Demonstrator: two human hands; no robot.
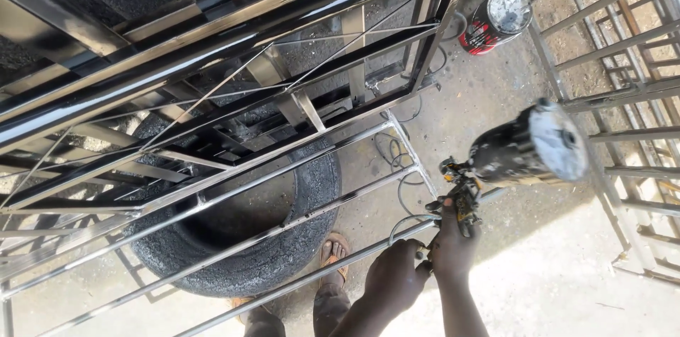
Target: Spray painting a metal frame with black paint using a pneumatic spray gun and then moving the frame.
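Below the camera, near the bottom middle of the view, two bare hands meet at a paint spray gun [464,192]. Right hand [453,241] is wrapped shut around the gun's handle, a finger up near the trigger, which keeps the nozzle aimed away toward the metalwork. Its cup [528,149], a dark can spattered with paint and capped by a pale lid, sits on top and tilts to the right, so the gun seems to be held on a slant. Left hand [395,277] is curled closed just under the gun's base, apparently around the hose fitting, though what exactly it pinches is too small to tell.

A large welded steel frame [234,131] of bars and thin diagonal rods fills the left and middle. Its upper bars look glossy black, as if wet with paint, while the lower bars nearest the hands are bare grey. The frame lies across an old tyre [312,238] that keeps it off the concrete floor [552,273]. One sandalled foot [334,250] shows beside the tyre.

Thin hose or cable [400,160] loops on the floor under the frame's corner, close to the feet. A red can [496,18] stands beyond it. More bare steel grilles [623,96] crowd the right side, hemming in the gun.
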